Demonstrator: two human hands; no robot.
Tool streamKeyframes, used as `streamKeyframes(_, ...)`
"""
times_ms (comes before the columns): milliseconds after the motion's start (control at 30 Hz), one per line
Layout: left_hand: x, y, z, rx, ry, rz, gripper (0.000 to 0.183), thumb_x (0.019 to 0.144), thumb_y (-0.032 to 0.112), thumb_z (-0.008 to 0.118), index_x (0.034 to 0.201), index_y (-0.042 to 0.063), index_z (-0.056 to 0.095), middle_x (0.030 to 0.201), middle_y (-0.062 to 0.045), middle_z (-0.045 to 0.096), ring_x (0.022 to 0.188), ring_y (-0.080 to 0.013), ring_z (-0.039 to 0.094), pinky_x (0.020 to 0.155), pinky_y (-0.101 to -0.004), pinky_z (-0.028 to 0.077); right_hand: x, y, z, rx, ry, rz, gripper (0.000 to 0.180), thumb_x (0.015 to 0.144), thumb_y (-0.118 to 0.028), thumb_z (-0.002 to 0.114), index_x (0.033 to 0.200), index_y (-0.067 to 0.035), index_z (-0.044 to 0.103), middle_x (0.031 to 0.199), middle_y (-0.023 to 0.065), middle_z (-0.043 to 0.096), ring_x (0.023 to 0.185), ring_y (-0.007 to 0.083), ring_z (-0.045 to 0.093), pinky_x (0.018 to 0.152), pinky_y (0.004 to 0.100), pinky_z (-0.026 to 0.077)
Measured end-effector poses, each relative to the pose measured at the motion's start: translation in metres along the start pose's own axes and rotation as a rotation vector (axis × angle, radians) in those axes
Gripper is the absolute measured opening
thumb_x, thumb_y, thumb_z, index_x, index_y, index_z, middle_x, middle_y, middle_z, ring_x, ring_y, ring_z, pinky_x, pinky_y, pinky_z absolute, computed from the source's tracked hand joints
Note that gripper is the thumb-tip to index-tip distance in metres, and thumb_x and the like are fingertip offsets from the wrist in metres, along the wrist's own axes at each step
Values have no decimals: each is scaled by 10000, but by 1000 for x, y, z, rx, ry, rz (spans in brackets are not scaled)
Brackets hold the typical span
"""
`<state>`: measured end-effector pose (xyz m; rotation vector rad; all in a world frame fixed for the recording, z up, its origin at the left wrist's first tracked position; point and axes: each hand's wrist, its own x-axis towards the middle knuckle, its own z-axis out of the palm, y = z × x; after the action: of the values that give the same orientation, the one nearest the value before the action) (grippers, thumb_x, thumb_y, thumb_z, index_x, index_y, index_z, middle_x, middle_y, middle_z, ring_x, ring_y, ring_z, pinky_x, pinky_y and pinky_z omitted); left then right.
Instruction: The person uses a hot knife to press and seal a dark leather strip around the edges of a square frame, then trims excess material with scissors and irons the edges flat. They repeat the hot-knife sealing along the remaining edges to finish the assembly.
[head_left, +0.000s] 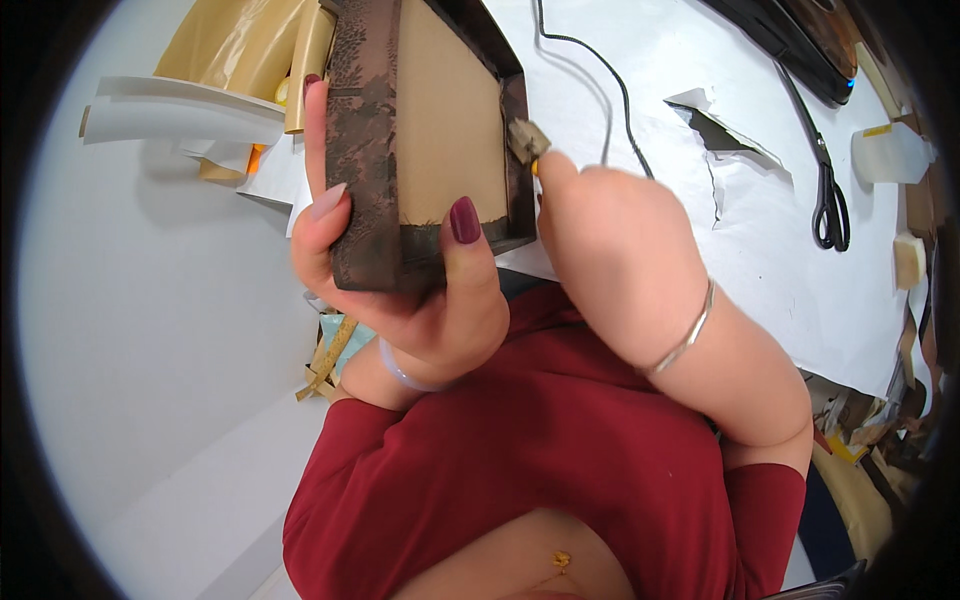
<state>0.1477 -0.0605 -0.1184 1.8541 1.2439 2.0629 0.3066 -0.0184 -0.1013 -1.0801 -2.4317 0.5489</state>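
Observation:
My left hand (420, 300) grips the near end of a shallow box (365, 150) covered in dark brown patterned material, with the thumb over its rim and the fingers along its outer wall. The box is tilted, and its tan inner panel (450, 127) shows, with a frayed dark edge at the near end. In my right hand (615, 240) is a small brush (529, 141) with pale, worn-looking bristles, held close to the box's right wall. Only a bit of its yellow handle shows; the fingers hide the rest.
White paper (750, 300) with a torn hole covers the table. Black-handled scissors (829, 206), a black cord (619, 75), a black device (802, 45) and a translucent plastic container (889, 154) are on the right. Paper rolls (187, 112) stand at the upper left; scraps (862, 431) lie at the lower right.

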Motion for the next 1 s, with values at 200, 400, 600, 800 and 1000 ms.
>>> streamKeyframes(200, 1, 7, -5, 108, -41, -20, 664, 1000, -77, 619, 1529, 111, 265, 1759, -432, 149, 1547, -484, 437, 1236, -521, 442, -31, -22, 3, -37, -52, 81, 94, 886, -11, 681, 952, -15, 614, 720, 164, 674, 636, 364, 715, 568, 454, 585)
streamKeyframes(400, -2, 10, 3, 21, 81, -78, 643, 1016, -80, 617, 1524, 109, 271, 1772, -403, 162, 1546, -446, 445, 1244, -513, 441, -7, -7, 12, -52, 98, -9, 79, 899, -51, 709, 905, -15, 639, 713, 153, 703, 646, 322, 744, 566, 416, 596)
streamKeyframes(600, 0, 8, 2, 71, 29, -36, 638, 1023, -67, 622, 1526, 96, 265, 1764, -402, 178, 1554, -444, 437, 1246, -513, 435, 29, 9, 7, -136, -6, 33, 59, 906, -62, 697, 933, -21, 664, 789, 175, 758, 746, 339, 791, 629, 416, 626)
streamKeyframes(800, -7, 0, -6, 97, 174, -59, 533, 1086, 22, 563, 1552, 63, 309, 1766, -279, 338, 1544, -374, 458, 1285, -516, 403, -13, -13, -7, -125, -114, 11, 73, 902, -46, 685, 941, -15, 632, 766, 155, 734, 709, 330, 767, 611, 414, 611)
streamKeyframes(1000, -21, 4, -39, 1, 409, -328, 549, 1150, 155, 514, 1638, 40, 291, 1673, -215, 468, 1505, -332, 521, 1219, -505, 483, -29, 1, -24, -48, -67, 74, 96, 967, -71, 684, 1010, -5, 630, 797, 171, 724, 724, 355, 748, 635, 433, 603)
